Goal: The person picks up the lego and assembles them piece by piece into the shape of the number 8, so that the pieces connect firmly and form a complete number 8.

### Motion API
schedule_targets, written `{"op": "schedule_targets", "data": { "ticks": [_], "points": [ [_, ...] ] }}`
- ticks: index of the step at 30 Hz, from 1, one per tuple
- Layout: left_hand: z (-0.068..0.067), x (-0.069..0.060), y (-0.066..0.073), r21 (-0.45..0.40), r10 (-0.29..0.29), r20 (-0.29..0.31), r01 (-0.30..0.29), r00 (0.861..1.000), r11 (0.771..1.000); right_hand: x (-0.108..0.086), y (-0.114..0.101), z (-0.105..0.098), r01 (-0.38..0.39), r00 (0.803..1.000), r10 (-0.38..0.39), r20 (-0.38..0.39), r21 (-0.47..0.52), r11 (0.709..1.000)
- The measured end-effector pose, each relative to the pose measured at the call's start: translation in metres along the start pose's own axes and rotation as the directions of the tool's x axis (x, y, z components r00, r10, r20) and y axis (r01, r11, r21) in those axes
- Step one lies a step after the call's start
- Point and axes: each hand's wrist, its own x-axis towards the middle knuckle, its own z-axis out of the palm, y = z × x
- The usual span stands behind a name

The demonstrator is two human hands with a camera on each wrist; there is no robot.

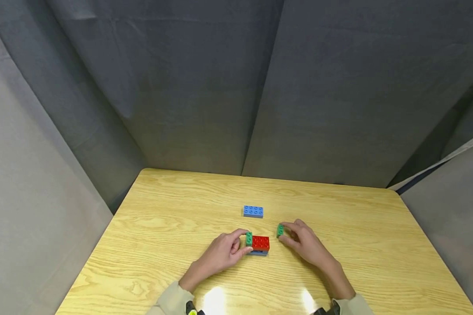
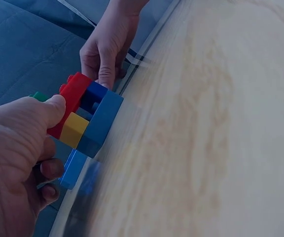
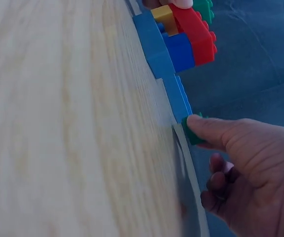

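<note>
A toy brick stack stands on the table in front of me. Its blue base brick (image 2: 100,126) carries a yellow brick (image 2: 74,130) and a darker blue brick (image 3: 180,50), with a gap between them. Across these lies a red brick (image 1: 261,243), and a small green brick (image 1: 249,239) sits on its left end. My left hand (image 1: 222,253) pinches the stack at that green end between thumb and finger. To the right, my right hand (image 1: 306,246) pinches another small green brick (image 1: 280,230) between thumb and index finger, apart from the stack.
A loose blue brick (image 1: 253,211) lies on the wooden table (image 1: 173,218) behind the stack. Grey curtains (image 1: 197,109) hang beyond the table's back edge, and pale panels (image 1: 31,175) flank its sides.
</note>
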Motion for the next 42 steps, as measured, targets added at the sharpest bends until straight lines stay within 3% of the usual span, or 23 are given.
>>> {"op": "schedule_targets", "data": {
  "ticks": [13,27,42],
  "points": [
    [0.000,0.000,0.000,-0.007,-0.001,0.001,0.001,1.000,1.000,0.001,-0.030,-0.014,0.082,0.996,-0.083,0.035,0.029,0.996],
    [-0.001,-0.001,0.000,-0.033,0.008,0.013,-0.008,1.000,0.999,-0.002,-0.053,-0.021,0.190,0.973,-0.195,0.124,0.052,0.980],
    [-0.001,-0.002,-0.002,-0.005,0.002,0.004,-0.002,1.000,1.000,-0.003,-0.062,-0.017,0.198,0.964,-0.204,0.168,0.049,0.979]
  ]
}}
